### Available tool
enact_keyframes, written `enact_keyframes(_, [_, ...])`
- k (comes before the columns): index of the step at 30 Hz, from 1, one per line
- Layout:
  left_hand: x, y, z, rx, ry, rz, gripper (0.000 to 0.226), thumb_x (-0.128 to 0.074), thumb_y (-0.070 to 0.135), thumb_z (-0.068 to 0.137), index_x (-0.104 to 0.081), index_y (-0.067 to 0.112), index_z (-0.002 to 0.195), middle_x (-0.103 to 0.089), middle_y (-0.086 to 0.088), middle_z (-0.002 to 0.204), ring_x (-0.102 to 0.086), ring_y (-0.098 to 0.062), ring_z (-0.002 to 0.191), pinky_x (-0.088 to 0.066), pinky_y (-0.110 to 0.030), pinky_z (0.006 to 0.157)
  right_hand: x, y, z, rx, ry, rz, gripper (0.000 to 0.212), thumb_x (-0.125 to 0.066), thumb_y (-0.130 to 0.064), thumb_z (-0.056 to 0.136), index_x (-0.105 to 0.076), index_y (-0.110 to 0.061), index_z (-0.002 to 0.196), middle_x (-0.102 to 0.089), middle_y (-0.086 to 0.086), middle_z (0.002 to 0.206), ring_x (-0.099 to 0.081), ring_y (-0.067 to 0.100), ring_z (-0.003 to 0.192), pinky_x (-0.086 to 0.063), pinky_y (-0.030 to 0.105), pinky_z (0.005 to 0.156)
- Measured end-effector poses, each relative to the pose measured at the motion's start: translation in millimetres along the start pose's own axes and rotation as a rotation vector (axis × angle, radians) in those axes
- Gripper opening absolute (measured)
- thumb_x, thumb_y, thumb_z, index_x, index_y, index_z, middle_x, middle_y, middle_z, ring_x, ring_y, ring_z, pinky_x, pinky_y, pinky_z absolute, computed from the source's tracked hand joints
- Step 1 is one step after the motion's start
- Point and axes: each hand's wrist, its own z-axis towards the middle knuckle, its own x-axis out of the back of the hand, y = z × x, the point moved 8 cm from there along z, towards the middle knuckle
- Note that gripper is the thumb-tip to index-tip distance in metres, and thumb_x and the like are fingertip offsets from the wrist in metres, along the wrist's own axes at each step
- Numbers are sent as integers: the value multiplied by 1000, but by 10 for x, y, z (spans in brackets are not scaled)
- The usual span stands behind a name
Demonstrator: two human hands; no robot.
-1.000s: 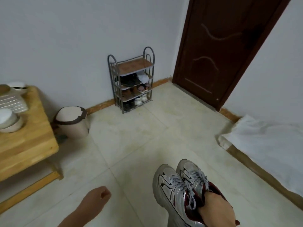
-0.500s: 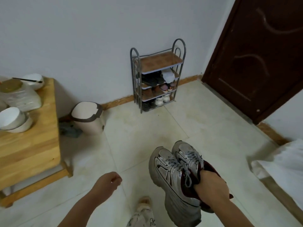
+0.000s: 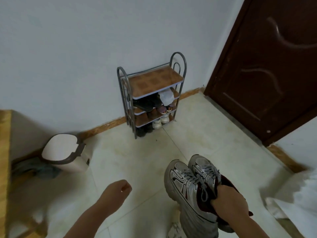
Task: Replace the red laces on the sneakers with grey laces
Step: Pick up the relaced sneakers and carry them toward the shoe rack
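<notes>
— What have you got in your right hand [image 3: 229, 201]?

— Your right hand grips the pair of sneakers [image 3: 190, 184] at their dark red collars, fingers tucked down inside the openings. The two sneakers are held side by side, touching, toes pointing away from you, above the floor [image 3: 145, 155]. Both are silver and carry grey laces [image 3: 203, 176], tied in a bow near your knuckles.

— And the left hand [image 3: 118, 190]?

— It holds nothing. Your fingers are curled into a loose fist, out over the floor, well apart from the sneakers.

— What holds things in the room?

— The shoe rack [image 3: 151, 93] stands against the wall beside the dark door [image 3: 267, 66]. Its top shelf is bare. The shelf below carries dark shoes and a white bag. The next one down has a small purplish pair, and below that a white pair. Something dark sits at the very bottom, too dim to name.

— Anything else?

— A bin [image 3: 65, 155] with a white lid and brown rim stands on the floor near the counter [image 3: 4, 152], lid closed, so you cannot see inside. A bluish cloth [image 3: 37, 169] lies just beside it.
</notes>
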Motion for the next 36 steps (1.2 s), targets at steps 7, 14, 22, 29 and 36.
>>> enact_keyframes(7, [178,572,1089,64,22,-38,18,-51,14,90,-54,20,73,-61,2,81,-54,-12,72,-43,-21,72,616,-203,1453,66,-13,-30,18,-53,-35,84,-54,-22,72,-57,-5,70,-53,16,65,-39,24,58])
enact_keyframes(14, [672,688,1826,235,115,-179,20,-50,7,89,-58,16,73,-64,-3,82,-56,-13,70,-42,-21,65,1179,-854,2622,181,-3,-57,19,-55,-34,84,-54,-21,70,-56,-5,66,-51,14,60,-34,24,51])
enact_keyframes(22, [1342,621,2887,314,140,-212,17,-51,8,88,-60,14,75,-64,-4,80,-58,-19,74,-46,-28,72,1375,-1779,3641,239,-94,-65,22,-54,-40,85,-51,-23,70,-55,-6,69,-53,16,65,-36,24,54])
enact_keyframes(29, [2092,1053,3957,225,110,-84,14,-50,19,90,-58,21,79,-62,3,84,-58,-13,79,-45,-24,74,1865,-2381,4439,184,-73,-14,19,-55,-39,81,-62,-21,83,-65,-4,84,-61,19,80,-43,24,65])
enact_keyframes(36, [2319,1512,4742,213,122,-153,20,-49,16,91,-55,26,75,-62,2,85,-56,-13,77,-42,-20,67,2192,-2893,5380,190,-105,-57,29,-55,-28,86,-39,-22,63,-45,-6,65,-46,17,63,-39,27,61])
